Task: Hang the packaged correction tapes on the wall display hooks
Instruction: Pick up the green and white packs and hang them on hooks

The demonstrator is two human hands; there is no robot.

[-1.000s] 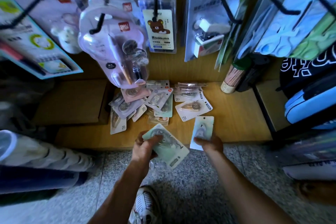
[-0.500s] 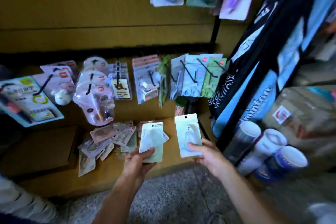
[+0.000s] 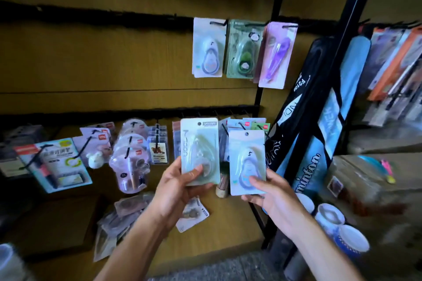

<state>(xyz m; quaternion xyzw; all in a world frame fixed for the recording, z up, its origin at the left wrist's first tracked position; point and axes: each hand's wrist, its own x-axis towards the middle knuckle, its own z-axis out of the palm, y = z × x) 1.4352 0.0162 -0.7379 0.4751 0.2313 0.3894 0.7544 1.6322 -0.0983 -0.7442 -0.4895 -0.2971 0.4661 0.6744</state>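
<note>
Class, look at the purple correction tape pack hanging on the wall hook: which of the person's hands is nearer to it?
Right. The right hand is below the purple pack, slightly to its left; the left hand is below it too, but much farther left.

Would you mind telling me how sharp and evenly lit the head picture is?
Head view: the two packs, left and right, and the hands, left and right, are fairly sharp; the right edge with the boxes is smeared; the left side is dim; wide-angle bending tilts the black post.
</note>
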